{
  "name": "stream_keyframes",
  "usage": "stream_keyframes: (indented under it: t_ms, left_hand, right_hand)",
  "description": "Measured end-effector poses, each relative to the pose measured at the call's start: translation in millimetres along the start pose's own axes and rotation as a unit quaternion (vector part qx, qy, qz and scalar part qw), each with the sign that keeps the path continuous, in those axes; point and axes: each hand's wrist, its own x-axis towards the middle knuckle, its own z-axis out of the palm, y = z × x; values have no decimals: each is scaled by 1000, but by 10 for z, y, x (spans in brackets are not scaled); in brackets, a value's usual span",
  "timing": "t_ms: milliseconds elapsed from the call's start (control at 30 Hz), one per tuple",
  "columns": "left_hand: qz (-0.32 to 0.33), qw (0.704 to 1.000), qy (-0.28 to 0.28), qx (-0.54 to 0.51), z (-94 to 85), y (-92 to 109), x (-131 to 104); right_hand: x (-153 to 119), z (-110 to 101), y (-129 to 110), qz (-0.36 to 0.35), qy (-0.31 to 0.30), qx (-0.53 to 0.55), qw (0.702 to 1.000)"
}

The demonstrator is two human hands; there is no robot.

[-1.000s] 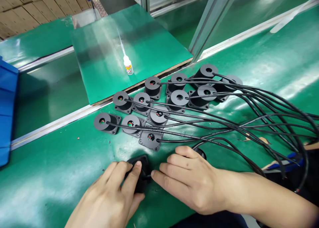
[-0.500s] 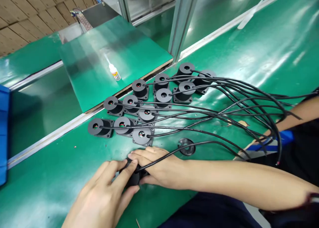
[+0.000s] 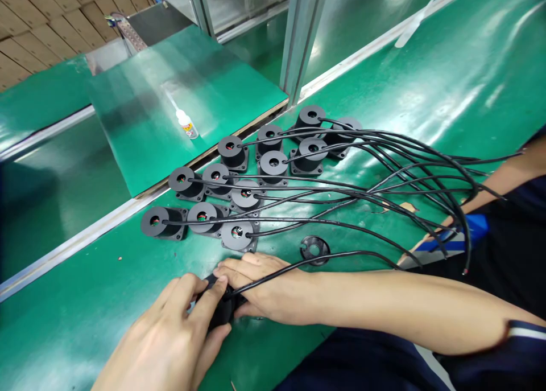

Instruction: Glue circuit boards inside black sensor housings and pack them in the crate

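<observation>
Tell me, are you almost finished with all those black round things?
Twelve finished parts with cables stand in rows on the green table. The left hand and right hand grip one more black part, its cable attached. A loose black ring lies unused beside them.

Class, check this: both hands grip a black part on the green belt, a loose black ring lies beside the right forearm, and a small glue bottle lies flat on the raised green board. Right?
Not quite. In the head view the glue bottle stands upright on the raised green board. The rest holds: left hand and right hand grip the black part, ring beside the forearm.
</observation>
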Motion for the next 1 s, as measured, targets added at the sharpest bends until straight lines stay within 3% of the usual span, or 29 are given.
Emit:
stream_keyframes:
  t_ms: [100,367,767,1000]
  left_hand:
    - [-2,1000,-19,5,52,-42,-68]
    - [1,1000,-3,-25,89,-187,-183]
    - [-8,1000,17,-25,132,-90,-137]
    - [-6,999,34,-27,63,-44,-4]
  right_hand:
    - [10,-22,-1,-2,-3,-3,1000]
    - [19,-58,7,-13,-4,-12,1000]
    - [7,-31,9,5,-6,24,1000]
    - [16,5,3,29,-33,37,998]
